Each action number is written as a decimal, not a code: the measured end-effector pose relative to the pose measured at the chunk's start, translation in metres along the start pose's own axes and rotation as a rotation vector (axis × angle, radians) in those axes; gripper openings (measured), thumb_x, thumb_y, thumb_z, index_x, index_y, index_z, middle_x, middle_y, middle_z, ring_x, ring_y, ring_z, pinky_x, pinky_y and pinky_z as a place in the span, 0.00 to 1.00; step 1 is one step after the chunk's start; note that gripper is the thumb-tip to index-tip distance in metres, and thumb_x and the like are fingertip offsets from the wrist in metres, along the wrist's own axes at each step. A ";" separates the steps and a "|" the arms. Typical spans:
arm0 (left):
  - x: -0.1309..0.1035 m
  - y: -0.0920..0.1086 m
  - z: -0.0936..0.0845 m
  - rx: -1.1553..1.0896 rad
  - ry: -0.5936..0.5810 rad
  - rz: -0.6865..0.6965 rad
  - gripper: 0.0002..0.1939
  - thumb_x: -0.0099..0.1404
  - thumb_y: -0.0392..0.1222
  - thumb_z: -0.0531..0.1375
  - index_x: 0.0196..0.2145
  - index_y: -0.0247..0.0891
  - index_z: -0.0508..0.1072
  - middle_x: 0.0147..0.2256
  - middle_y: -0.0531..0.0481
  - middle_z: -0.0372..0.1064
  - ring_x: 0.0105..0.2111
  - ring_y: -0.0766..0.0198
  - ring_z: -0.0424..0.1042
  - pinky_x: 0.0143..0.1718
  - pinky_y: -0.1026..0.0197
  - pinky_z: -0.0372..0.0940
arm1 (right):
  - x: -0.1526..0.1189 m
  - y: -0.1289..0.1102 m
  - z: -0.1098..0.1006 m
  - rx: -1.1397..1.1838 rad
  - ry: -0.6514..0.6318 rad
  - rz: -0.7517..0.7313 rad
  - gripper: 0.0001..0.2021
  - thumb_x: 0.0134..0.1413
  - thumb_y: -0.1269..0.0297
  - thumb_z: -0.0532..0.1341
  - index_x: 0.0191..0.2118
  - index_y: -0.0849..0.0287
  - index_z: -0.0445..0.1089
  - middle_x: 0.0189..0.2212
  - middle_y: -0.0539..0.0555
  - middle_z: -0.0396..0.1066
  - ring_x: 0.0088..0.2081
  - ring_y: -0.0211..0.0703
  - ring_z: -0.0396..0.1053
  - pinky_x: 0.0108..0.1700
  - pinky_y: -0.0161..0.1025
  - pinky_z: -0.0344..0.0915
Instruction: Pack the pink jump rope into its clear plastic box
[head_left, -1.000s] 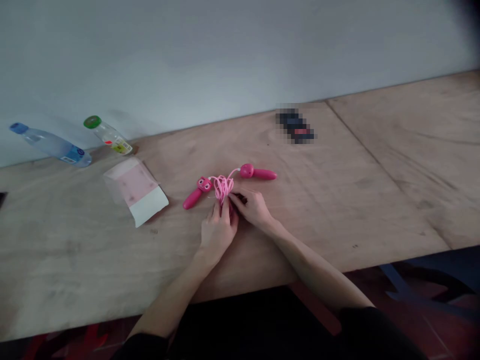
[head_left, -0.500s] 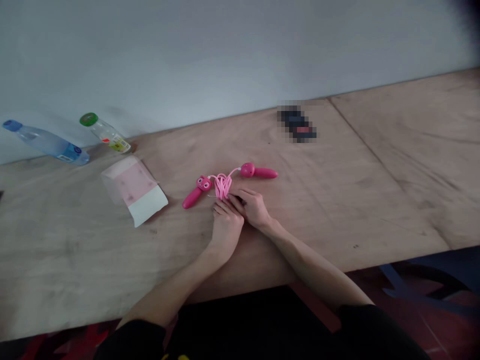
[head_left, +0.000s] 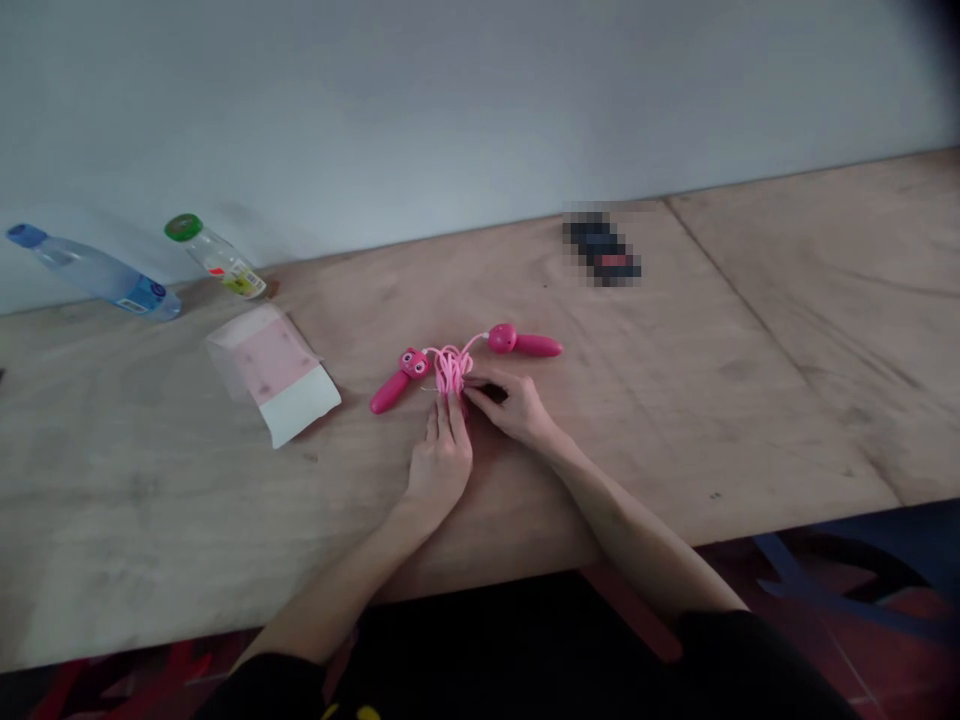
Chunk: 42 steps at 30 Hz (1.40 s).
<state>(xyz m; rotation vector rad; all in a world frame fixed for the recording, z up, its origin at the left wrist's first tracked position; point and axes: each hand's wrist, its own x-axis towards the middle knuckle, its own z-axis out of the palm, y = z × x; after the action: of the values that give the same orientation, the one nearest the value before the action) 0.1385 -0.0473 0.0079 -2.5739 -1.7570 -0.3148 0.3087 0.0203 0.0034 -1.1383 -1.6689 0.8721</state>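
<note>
A pink jump rope (head_left: 450,370) lies on the table, its cord wound into a bundle. Its left handle (head_left: 391,392) has an animal face with big eyes; the right handle (head_left: 536,345) points right. From the bundle's left side sticks a thin pale strand (head_left: 429,389), perhaps a tie. My left hand (head_left: 441,458) rests its straightened fingers on the near end of the bundle, thumb hidden. At the bundle's right edge, thumb and index finger of my right hand (head_left: 517,408) come together in a pinch. What sits between those fingertips is too small to make out.
Left of the rope lies a pink and white packet (head_left: 277,365), partly see-through. Behind it, a green-capped bottle (head_left: 225,268) and a blue-capped bottle (head_left: 105,275) stand near the wall (head_left: 450,120). A blurred dark object (head_left: 602,248) lies at the back of the wooden table (head_left: 712,400).
My hands have moved apart: the left has drawn back slightly with its fingers straightened, and the right has shifted to the bundle's right edge. The whole view has shifted a little.
</note>
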 end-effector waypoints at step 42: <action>0.016 -0.067 -0.032 -0.366 0.155 -0.253 0.13 0.77 0.41 0.57 0.47 0.38 0.82 0.40 0.41 0.83 0.37 0.53 0.82 0.41 0.53 0.75 | 0.004 -0.006 0.012 -0.091 0.023 -0.017 0.08 0.68 0.62 0.68 0.46 0.51 0.86 0.43 0.56 0.84 0.43 0.51 0.82 0.49 0.47 0.80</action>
<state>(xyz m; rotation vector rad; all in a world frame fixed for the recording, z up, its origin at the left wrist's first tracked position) 0.0774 -0.0118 0.0348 -2.4489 -2.1371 -0.8926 0.2955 0.0212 0.0057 -1.1895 -1.7118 0.7766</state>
